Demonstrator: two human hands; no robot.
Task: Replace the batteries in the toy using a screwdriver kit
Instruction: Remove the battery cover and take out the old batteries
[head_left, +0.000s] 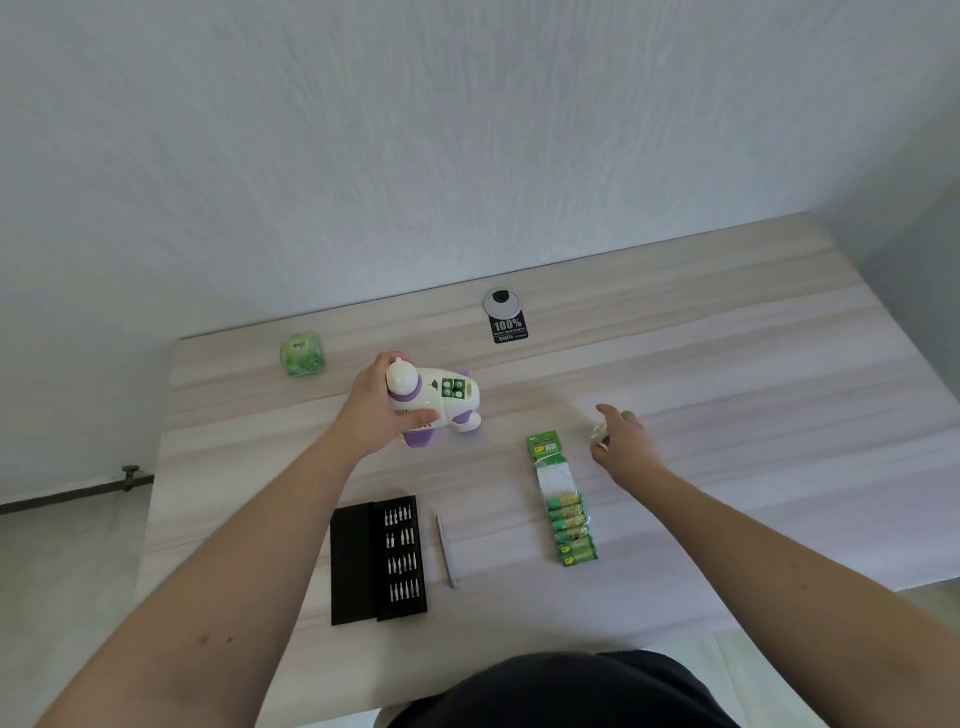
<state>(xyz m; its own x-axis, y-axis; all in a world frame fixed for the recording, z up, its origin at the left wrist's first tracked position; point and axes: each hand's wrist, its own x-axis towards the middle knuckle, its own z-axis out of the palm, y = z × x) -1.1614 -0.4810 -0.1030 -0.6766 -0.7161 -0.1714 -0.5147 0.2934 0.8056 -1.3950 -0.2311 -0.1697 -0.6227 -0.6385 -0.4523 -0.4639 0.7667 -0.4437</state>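
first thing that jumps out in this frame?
The white-and-purple toy, gripped by the left hand at centre, its open compartment showing green batteries. The right hand reaches past the battery strip toward a small clear scrap. An open bit case and screwdriver lie nearer.

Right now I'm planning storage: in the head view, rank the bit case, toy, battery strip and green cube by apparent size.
1. bit case
2. battery strip and toy: look alike, unsure
3. green cube, though it lies farthest away.

On your desk (727, 364), the toy (441, 400) sits at twelve o'clock, the bit case (379, 558) and screwdriver (445, 551) at six, the battery pack (563, 501) at three, near a small wrapper (599, 434).
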